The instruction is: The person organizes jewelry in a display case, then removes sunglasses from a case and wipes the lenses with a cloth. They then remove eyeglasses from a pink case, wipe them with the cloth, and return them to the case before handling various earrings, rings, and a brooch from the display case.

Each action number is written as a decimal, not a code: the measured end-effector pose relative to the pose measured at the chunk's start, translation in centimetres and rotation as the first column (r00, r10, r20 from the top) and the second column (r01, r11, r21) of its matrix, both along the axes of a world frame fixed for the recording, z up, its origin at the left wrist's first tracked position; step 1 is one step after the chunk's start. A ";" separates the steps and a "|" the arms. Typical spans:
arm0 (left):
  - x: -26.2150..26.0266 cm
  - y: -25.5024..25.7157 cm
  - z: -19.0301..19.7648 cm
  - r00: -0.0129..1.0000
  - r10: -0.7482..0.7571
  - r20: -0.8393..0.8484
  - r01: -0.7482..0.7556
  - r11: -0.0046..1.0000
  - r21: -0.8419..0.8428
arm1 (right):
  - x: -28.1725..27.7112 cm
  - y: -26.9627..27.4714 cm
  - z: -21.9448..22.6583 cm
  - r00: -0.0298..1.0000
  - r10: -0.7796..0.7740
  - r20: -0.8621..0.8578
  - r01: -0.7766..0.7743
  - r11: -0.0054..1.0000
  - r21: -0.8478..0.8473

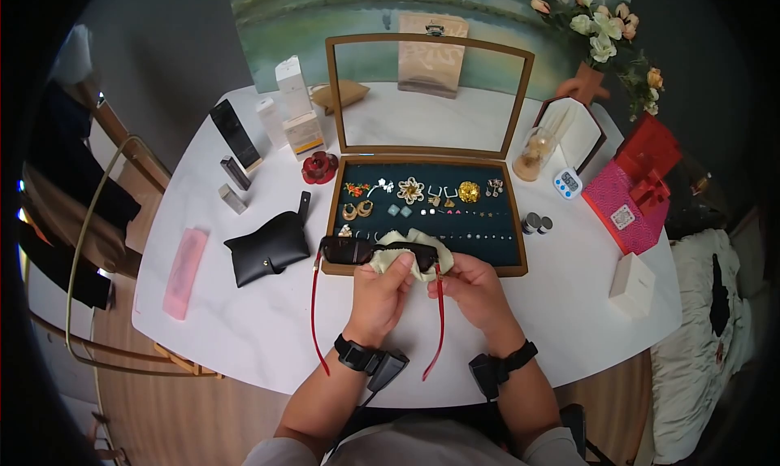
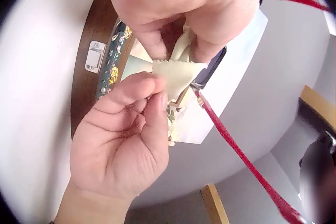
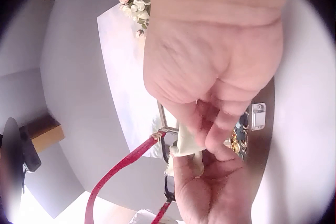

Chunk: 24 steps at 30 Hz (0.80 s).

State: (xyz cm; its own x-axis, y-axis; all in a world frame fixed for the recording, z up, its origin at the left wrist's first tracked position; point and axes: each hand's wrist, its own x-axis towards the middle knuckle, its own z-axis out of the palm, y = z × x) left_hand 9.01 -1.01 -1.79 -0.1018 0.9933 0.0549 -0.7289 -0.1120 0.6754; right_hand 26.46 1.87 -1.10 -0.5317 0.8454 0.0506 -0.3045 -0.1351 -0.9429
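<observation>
A pair of sunglasses point(image 1: 348, 251) with dark lenses and red temples is held above the front edge of the jewelry box point(image 1: 422, 259). Both temples hang open toward the person. A pale yellow-green cloth point(image 1: 422, 243) wraps round the lens on the right side. My left hand point(image 1: 379, 297) grips the sunglasses through the cloth, thumb on top near the bridge. With thumb and fingertips my right hand point(image 1: 481, 291) pinches the cloth by the right hinge. In the left wrist view, a corner of the cloth point(image 2: 177, 77) stands out between the two hands.
The box's glass lid point(image 1: 429, 92) stands raised behind rows of earrings and brooches. To the left lie a black case point(image 1: 268, 251) and a pink pouch point(image 1: 186, 273). A timer point(image 1: 568, 183), red gift box point(image 1: 630, 202) and white box point(image 1: 631, 286) stand right.
</observation>
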 end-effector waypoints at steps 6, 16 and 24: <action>1.5 -0.2 0.6 0.994 0.069 0.089 -0.065 0.997 -0.048 | -1.0 -0.3 -0.9 0.994 -0.095 -0.052 0.096 0.995 0.008; 2.5 -0.8 0.4 0.976 0.094 -0.197 -0.108 0.992 -0.062 | -2.8 -0.9 -0.6 0.940 -0.341 0.003 0.332 0.916 0.224; 1.7 -0.8 0.9 0.904 -0.056 -0.423 0.071 0.997 0.019 | -2.0 -0.3 -0.4 0.878 -0.402 -0.260 0.401 0.914 -0.059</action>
State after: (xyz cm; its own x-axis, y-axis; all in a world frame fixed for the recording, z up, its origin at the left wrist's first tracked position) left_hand 10.74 -1.79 -0.86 0.0014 0.9938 0.1115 -0.3828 -0.1024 0.9181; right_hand 24.51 1.56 -1.51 -0.1147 0.9839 0.1370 -0.5683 0.0481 -0.8214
